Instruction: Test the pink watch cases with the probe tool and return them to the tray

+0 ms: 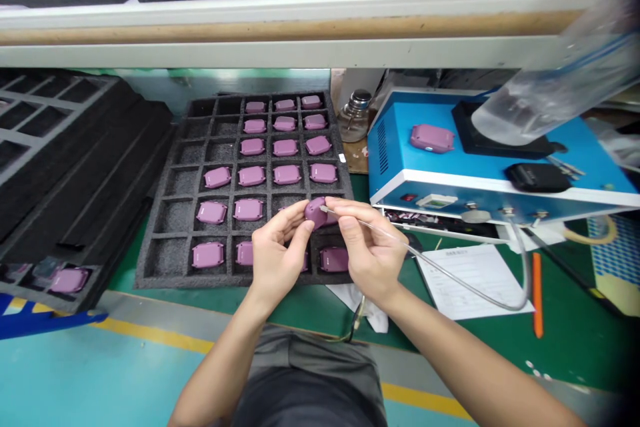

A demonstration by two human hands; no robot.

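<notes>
My left hand (283,243) pinches a small purple watch-like case (315,212) between thumb and fingers, tilted up above the tray. My right hand (373,247) closes around the end of a thin clear tube (450,273); the tube's narrow tip meets or nearly meets the case, and I cannot tell whether it touches. Below both hands lies a dark foam tray (167,217) with square compartments. Several matching purple cases (251,175) sit in its middle and right columns. My hands hide some of the nearer compartments.
A blue machine (395,140) stands at right, the tube running from its front; another purple case (433,138) and a clear plastic container (530,100) rest on top. Stacked foam trays (95,167) are at left. A paper sheet (470,280), orange stick (537,293) and glass bottle (356,117) lie around.
</notes>
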